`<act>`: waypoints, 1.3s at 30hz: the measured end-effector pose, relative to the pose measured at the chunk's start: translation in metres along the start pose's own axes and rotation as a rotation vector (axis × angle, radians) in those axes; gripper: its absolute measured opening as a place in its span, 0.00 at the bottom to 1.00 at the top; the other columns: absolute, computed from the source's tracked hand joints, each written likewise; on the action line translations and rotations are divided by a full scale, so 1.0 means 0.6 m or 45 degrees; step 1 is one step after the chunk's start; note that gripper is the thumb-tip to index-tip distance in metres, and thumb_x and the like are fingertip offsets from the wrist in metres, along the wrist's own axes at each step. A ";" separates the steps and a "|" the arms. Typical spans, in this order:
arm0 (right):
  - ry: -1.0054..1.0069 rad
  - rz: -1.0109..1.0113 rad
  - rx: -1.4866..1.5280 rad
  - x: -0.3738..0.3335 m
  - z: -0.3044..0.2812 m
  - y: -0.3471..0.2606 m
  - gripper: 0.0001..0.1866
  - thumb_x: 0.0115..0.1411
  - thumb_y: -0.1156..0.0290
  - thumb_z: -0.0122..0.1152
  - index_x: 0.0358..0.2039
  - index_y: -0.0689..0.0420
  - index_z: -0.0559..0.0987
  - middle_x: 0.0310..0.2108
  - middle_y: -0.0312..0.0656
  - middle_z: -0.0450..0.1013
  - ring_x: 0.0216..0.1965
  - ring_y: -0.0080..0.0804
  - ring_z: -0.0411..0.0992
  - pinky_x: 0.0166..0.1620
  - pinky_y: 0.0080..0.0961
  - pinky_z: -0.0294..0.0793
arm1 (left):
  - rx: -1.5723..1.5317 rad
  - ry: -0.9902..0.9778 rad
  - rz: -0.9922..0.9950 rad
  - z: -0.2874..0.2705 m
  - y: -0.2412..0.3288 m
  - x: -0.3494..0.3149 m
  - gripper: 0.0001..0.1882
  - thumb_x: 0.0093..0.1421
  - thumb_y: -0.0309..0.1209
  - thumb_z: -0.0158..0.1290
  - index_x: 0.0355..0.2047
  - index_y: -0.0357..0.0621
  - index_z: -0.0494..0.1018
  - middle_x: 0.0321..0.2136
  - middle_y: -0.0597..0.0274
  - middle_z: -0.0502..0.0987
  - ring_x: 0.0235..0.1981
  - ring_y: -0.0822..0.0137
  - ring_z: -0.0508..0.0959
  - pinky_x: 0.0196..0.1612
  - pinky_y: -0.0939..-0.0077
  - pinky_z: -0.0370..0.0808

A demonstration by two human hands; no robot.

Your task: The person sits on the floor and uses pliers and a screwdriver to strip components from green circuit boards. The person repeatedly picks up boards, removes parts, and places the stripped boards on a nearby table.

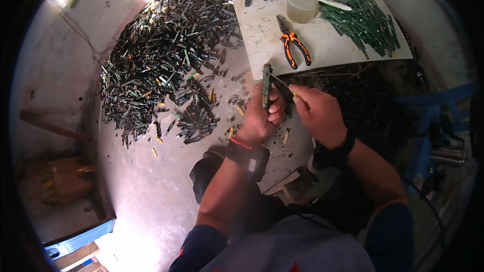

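Observation:
My left hand (pixel 258 118) is closed around a narrow green-and-dark circuit board strip (pixel 266 86) and holds it upright. Close on its right, my right hand (pixel 321 115) grips what looks like a screwdriver with a yellow handle, mostly hidden in the fingers. Its thin metal shaft (pixel 281 81) slants up to the left, and the tip meets or passes just behind the strip; which of these I cannot tell. Beyond both hands, pliers (pixel 295 45) with orange-and-black handles lie on a white board (pixel 262 45).
A translucent cup (pixel 301 7) of cloudy liquid stands on the board, a white-handled utensil (pixel 327 2) across its rim. Green strips (pixel 360 22) lie piled to its right. A large heap of dark strips (pixel 166 45) spreads at left. Blue metal framing (pixel 428 121) stands at right.

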State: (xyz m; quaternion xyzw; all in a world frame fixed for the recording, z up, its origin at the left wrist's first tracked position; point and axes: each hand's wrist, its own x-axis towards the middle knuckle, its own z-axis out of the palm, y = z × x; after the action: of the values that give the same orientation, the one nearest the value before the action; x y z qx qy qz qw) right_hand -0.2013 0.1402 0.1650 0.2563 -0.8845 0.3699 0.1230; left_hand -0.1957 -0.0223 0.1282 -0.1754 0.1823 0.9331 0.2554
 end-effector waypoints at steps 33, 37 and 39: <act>-0.404 0.979 0.979 0.025 -0.050 -0.012 0.13 0.59 0.70 0.52 0.43 0.57 0.76 0.20 0.32 0.68 0.17 0.13 0.60 0.20 0.12 0.58 | 0.093 0.027 0.017 0.007 0.006 -0.010 0.20 0.62 0.51 0.37 0.22 0.50 0.61 0.10 0.68 0.58 0.09 0.75 0.51 0.13 0.82 0.49; -0.363 1.010 1.055 0.026 -0.048 -0.020 0.12 0.59 0.69 0.53 0.42 0.57 0.77 0.21 0.30 0.67 0.19 0.13 0.60 0.22 0.11 0.60 | 0.149 0.104 0.069 0.014 0.002 -0.010 0.21 0.63 0.52 0.37 0.23 0.50 0.61 0.11 0.68 0.58 0.09 0.75 0.50 0.13 0.82 0.48; -0.339 1.006 1.071 0.025 -0.044 -0.017 0.12 0.58 0.71 0.53 0.42 0.58 0.77 0.20 0.34 0.69 0.19 0.18 0.64 0.22 0.15 0.63 | 0.204 0.143 0.105 0.017 0.000 -0.010 0.22 0.63 0.53 0.36 0.23 0.50 0.61 0.11 0.68 0.58 0.09 0.75 0.50 0.13 0.82 0.48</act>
State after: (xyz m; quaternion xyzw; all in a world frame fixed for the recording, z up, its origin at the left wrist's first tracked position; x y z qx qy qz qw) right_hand -0.2076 0.1478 0.1958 -0.0213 -0.6981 0.6712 -0.2484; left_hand -0.1930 -0.0203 0.1398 -0.1989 0.2773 0.9140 0.2194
